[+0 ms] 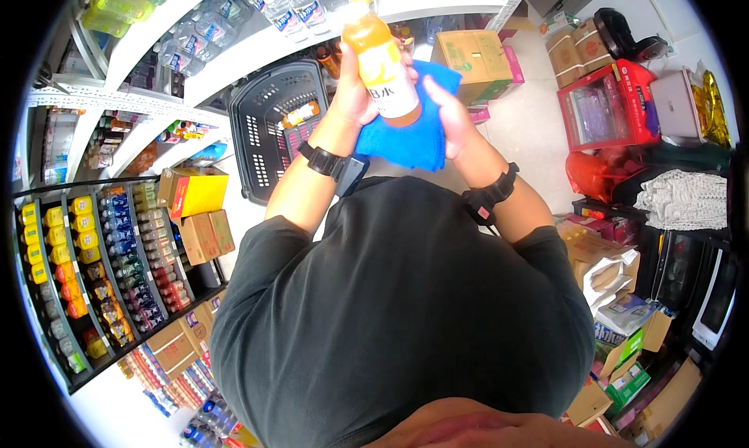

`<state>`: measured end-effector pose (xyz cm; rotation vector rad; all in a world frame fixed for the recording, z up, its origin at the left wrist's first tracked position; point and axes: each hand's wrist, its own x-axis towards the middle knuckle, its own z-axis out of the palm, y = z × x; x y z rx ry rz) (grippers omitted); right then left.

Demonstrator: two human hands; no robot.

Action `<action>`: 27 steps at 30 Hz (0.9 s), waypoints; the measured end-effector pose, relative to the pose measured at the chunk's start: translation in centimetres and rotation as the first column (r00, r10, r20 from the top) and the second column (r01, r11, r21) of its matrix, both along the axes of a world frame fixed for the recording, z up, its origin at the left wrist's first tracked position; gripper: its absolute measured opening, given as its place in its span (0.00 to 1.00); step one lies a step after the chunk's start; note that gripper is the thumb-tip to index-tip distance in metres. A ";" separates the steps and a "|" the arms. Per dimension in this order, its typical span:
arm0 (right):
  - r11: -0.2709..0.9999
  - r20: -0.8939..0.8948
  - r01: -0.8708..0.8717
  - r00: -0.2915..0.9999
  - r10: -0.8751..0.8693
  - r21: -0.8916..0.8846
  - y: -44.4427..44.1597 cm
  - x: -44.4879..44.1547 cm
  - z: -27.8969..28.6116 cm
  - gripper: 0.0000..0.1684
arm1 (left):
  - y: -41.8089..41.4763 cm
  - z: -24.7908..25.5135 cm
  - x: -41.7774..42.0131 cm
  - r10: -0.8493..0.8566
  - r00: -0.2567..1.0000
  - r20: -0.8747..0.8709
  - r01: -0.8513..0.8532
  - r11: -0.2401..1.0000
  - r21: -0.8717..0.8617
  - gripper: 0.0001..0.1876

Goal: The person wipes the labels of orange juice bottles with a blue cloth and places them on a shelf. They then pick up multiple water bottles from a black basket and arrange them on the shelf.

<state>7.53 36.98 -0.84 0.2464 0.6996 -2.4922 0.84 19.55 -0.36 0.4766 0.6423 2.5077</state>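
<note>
My left hand (355, 94) grips a bottle of orange drink (393, 88) with a yellow and white label, its fingertips showing round the far side. The bottle is tilted, its base towards me and its top lost in glare near the shelf. A blue cloth (404, 140) hangs behind and below the bottle. On the right, my right hand (453, 117) holds the cloth's edge, thumb raised and apart from the bottle; its other fingers are mostly hidden. Left of my hands, a dark plastic basket (248, 120) contains another orange-drink bottle (299, 115) lying on its side.
A white shelf (257, 53) with clear bottles (287, 16) spans the front. Cardboard boxes stand front right (473, 61) and left (205, 237). A drinks rack (117, 266) fills the left side. Along the right are a red box (608, 105) and piled goods.
</note>
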 end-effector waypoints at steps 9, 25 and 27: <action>0.732 -0.800 0.549 0.600 -0.010 0.403 2.2 -0.6 -1.6 0.28 | 2.5 -1.6 5.5 -0.010 0.901 0.434 0.085 0.984 -0.154 0.35; 0.219 -0.749 0.859 0.246 0.615 0.463 -3.9 -0.5 3.7 0.35 | -1.2 0.0 6.5 0.116 0.939 0.323 -0.071 0.986 -0.149 0.33; 0.248 -0.612 0.860 0.091 0.785 0.446 -4.5 0.9 6.0 0.34 | -4.2 0.2 6.1 -0.060 0.954 0.295 0.014 0.988 0.155 0.38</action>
